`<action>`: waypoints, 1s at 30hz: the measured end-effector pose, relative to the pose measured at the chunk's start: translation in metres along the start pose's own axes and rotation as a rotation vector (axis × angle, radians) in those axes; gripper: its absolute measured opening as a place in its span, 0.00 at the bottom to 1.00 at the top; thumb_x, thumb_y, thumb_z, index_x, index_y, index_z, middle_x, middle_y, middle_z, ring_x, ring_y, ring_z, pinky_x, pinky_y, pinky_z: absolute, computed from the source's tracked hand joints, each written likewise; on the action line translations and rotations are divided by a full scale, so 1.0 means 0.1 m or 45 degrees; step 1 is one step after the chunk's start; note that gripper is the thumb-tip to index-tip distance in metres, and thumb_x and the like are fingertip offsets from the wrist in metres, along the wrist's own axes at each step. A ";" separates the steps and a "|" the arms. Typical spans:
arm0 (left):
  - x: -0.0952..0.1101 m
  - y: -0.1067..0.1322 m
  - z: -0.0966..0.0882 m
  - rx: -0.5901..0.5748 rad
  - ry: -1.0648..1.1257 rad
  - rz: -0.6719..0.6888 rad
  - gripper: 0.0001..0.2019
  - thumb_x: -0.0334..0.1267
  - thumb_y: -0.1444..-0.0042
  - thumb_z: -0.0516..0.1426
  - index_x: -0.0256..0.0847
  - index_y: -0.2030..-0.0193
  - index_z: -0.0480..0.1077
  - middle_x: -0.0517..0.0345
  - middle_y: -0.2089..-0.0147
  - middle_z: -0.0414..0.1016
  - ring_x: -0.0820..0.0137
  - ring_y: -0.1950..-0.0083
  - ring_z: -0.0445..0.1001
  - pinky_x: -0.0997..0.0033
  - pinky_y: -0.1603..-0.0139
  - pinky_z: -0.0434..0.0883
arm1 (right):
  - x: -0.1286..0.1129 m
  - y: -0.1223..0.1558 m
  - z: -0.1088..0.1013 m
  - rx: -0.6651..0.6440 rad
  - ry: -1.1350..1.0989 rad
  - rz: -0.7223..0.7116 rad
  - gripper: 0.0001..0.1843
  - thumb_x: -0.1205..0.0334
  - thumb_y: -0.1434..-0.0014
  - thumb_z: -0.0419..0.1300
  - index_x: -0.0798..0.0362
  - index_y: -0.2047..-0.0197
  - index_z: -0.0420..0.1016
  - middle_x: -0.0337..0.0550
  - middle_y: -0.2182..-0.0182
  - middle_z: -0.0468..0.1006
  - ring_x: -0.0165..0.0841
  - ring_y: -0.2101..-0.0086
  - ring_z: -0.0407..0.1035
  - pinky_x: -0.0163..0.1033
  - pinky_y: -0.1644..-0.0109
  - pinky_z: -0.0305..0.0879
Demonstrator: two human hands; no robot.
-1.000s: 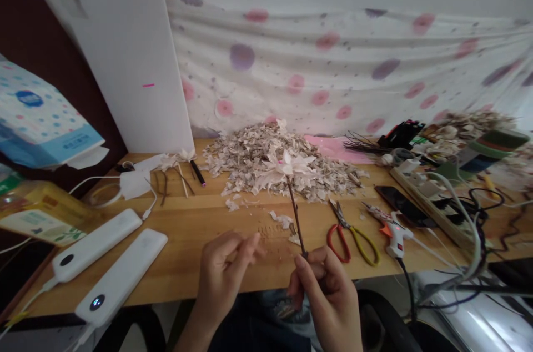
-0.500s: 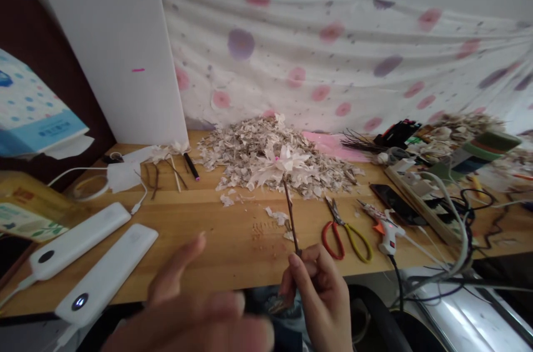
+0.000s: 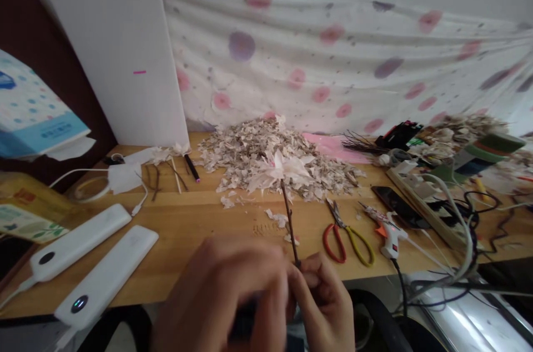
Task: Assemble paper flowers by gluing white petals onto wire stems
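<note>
The left hand (image 3: pixel 216 285), blurred and cut off by the lower edge, hides a stretch of the tabletop (image 3: pixel 200 219) and part of the right hand (image 3: pixel 325 307), and whether it holds anything cannot be told. It arches knuckles-up beside the right hand, whose grip is narrow, thumb and fingers pinched around a twig stem (image 3: pixel 288 219) near its lower end. Beyond that grip the stem rises, leaning slightly left, to a white-petalled flower (image 3: pixel 287 169) whose edges blur into the pale pile of dry flakes (image 3: pixel 250 141) behind it
</note>
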State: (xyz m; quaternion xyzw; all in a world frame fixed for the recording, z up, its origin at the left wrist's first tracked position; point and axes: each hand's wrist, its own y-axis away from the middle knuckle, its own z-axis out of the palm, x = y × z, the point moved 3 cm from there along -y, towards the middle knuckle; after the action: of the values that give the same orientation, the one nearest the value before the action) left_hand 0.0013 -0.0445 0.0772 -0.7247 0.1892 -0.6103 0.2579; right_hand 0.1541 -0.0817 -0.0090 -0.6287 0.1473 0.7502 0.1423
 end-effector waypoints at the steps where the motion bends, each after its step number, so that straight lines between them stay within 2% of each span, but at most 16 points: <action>1: -0.03 -0.08 0.11 -0.019 -0.080 -0.028 0.15 0.30 0.44 0.64 0.53 0.53 0.79 0.60 0.55 0.84 0.62 0.54 0.81 0.62 0.52 0.78 | 0.00 0.02 0.02 0.024 -0.001 0.008 0.21 0.45 0.37 0.66 0.49 0.68 0.64 0.35 0.83 0.75 0.25 0.84 0.64 0.28 0.78 0.61; 2: -0.09 -0.15 0.21 -0.040 -0.087 -0.092 0.10 0.33 0.42 0.64 0.49 0.54 0.79 0.58 0.55 0.84 0.64 0.55 0.81 0.64 0.52 0.78 | 0.00 0.04 0.04 0.035 0.010 0.005 0.21 0.45 0.37 0.66 0.49 0.69 0.64 0.35 0.83 0.75 0.25 0.83 0.64 0.28 0.78 0.61; 3: -0.18 -0.22 0.31 -0.087 -0.023 -0.245 0.06 0.37 0.39 0.62 0.47 0.56 0.79 0.56 0.55 0.84 0.65 0.55 0.81 0.67 0.53 0.78 | 0.00 0.05 0.05 0.028 0.033 -0.011 0.21 0.45 0.36 0.65 0.50 0.69 0.64 0.35 0.83 0.75 0.25 0.83 0.64 0.28 0.78 0.61; 5: -0.36 -0.31 0.46 -0.151 0.196 -0.565 0.11 0.47 0.38 0.61 0.43 0.58 0.79 0.53 0.58 0.85 0.65 0.57 0.82 0.69 0.58 0.78 | 0.01 0.06 0.09 0.002 0.110 -0.076 0.20 0.47 0.35 0.64 0.50 0.70 0.64 0.36 0.83 0.75 0.25 0.83 0.64 0.28 0.77 0.61; 8: -0.52 -0.39 0.56 -0.191 0.390 -0.750 0.16 0.52 0.41 0.62 0.40 0.67 0.79 0.52 0.64 0.85 0.66 0.62 0.81 0.72 0.63 0.76 | 0.04 0.05 0.11 -0.012 0.237 -0.160 0.17 0.50 0.33 0.62 0.50 0.69 0.66 0.36 0.81 0.75 0.26 0.83 0.66 0.29 0.77 0.63; 12: -0.60 -0.44 0.56 -0.161 0.553 -0.825 0.15 0.50 0.44 0.64 0.40 0.70 0.80 0.55 0.69 0.83 0.69 0.68 0.79 0.74 0.65 0.76 | 0.04 0.03 0.10 0.019 0.421 -0.225 0.14 0.53 0.33 0.61 0.49 0.69 0.66 0.34 0.80 0.76 0.27 0.82 0.67 0.27 0.78 0.63; 15: -0.63 -0.46 0.55 -0.113 0.617 -0.845 0.10 0.45 0.47 0.66 0.41 0.69 0.81 0.57 0.73 0.82 0.72 0.72 0.77 0.74 0.66 0.77 | 0.03 0.02 0.09 0.020 0.580 -0.355 0.12 0.55 0.33 0.61 0.48 0.68 0.67 0.33 0.79 0.77 0.27 0.81 0.69 0.27 0.79 0.62; 18: -0.63 -0.48 0.55 -0.074 0.686 -0.858 0.07 0.41 0.50 0.68 0.41 0.67 0.82 0.58 0.72 0.82 0.73 0.73 0.77 0.77 0.68 0.77 | 0.06 0.00 0.06 -0.004 0.673 -0.483 0.11 0.57 0.32 0.60 0.48 0.68 0.67 0.32 0.79 0.78 0.26 0.81 0.70 0.26 0.79 0.62; 23: -0.61 -0.49 0.55 -0.040 0.785 -0.875 0.07 0.41 0.50 0.68 0.40 0.68 0.82 0.58 0.70 0.84 0.76 0.74 0.76 0.79 0.69 0.76 | 0.10 -0.02 0.04 -0.061 0.697 -0.625 0.09 0.61 0.32 0.59 0.48 0.66 0.67 0.31 0.79 0.79 0.26 0.84 0.70 0.26 0.79 0.64; 28: -0.62 -0.48 0.51 -0.015 0.858 -0.889 0.08 0.40 0.54 0.70 0.40 0.70 0.82 0.58 0.72 0.84 0.75 0.75 0.77 0.80 0.71 0.76 | 0.08 -0.02 0.06 -0.073 0.700 -0.672 0.09 0.62 0.32 0.59 0.48 0.67 0.67 0.31 0.79 0.78 0.25 0.83 0.70 0.26 0.78 0.63; 30: -0.62 -0.48 0.49 -0.018 0.875 -0.882 0.08 0.40 0.55 0.70 0.39 0.71 0.82 0.57 0.72 0.84 0.75 0.75 0.77 0.79 0.71 0.76 | 0.07 -0.01 0.07 -0.063 0.688 -0.634 0.10 0.62 0.32 0.59 0.48 0.68 0.67 0.32 0.79 0.78 0.25 0.83 0.70 0.27 0.78 0.63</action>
State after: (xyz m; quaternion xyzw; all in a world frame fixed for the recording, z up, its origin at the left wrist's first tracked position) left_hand 0.0363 0.0378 0.0515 -0.5032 0.0152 -0.8630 -0.0426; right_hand 0.1468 -0.0775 -0.0147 -0.8239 0.0038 0.5029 0.2612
